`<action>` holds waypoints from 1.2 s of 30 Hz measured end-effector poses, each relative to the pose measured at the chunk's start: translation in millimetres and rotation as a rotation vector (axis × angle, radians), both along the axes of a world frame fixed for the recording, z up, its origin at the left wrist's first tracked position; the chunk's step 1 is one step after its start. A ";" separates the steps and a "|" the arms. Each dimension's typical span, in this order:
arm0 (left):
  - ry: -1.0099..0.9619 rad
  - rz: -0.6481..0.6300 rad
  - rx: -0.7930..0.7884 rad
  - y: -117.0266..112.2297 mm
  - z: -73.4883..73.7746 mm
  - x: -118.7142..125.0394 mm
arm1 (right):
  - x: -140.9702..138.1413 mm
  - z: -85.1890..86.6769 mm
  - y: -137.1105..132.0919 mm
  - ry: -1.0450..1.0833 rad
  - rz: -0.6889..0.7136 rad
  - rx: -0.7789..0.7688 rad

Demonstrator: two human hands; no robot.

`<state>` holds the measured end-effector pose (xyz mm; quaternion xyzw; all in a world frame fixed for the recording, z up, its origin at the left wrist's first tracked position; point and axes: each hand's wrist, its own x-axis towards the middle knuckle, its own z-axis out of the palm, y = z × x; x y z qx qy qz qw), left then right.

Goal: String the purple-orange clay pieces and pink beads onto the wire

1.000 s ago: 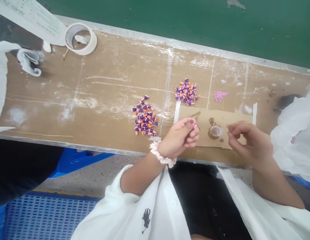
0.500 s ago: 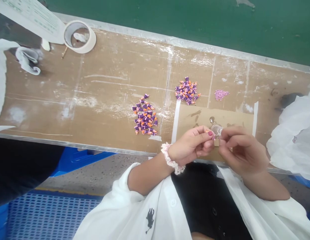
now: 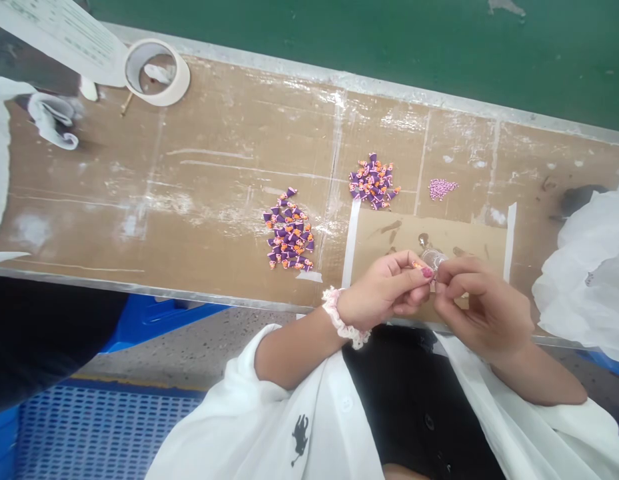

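Note:
My left hand (image 3: 389, 290) is closed in a pinch on a small figurine (image 3: 417, 265), of which only a bit of orange and pink shows at the fingertips. My right hand (image 3: 482, 303) is pinched too, its fingertips meeting those of the left; whatever it holds is too small to make out. Just behind the fingertips stands a small clear cup (image 3: 433, 257), partly hidden, on a taped-down sheet of tan card (image 3: 469, 233). A pile of purple and orange figurines (image 3: 373, 181) and a heap of tiny pink pieces (image 3: 442, 189) lie beyond.
Another pile of purple figurines (image 3: 290, 233) lies to the left. Farther left are a roll of masking tape (image 3: 176, 83), a printed sheet (image 3: 64, 40) and a crumpled white cloth (image 3: 52, 120). A white plastic bag (image 3: 584, 267) bulges at the right edge.
My right hand has moved slightly left, bringing its fingertips against those of my left hand. The piles on the table have not changed.

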<state>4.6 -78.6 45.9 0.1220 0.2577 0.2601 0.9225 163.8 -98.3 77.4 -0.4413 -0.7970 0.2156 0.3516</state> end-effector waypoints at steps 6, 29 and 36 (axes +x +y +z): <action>0.070 -0.020 0.082 -1.4 1.4 -1.7 | 1.3 2.2 -5.7 -0.011 -0.030 -0.049; 0.097 0.017 0.177 -6.0 -8.5 3.1 | -1.5 2.5 -12.1 0.020 -0.155 -0.154; 0.445 0.233 0.347 29.7 -16.9 -1.8 | 33.2 -23.9 25.8 -0.027 -0.285 -0.146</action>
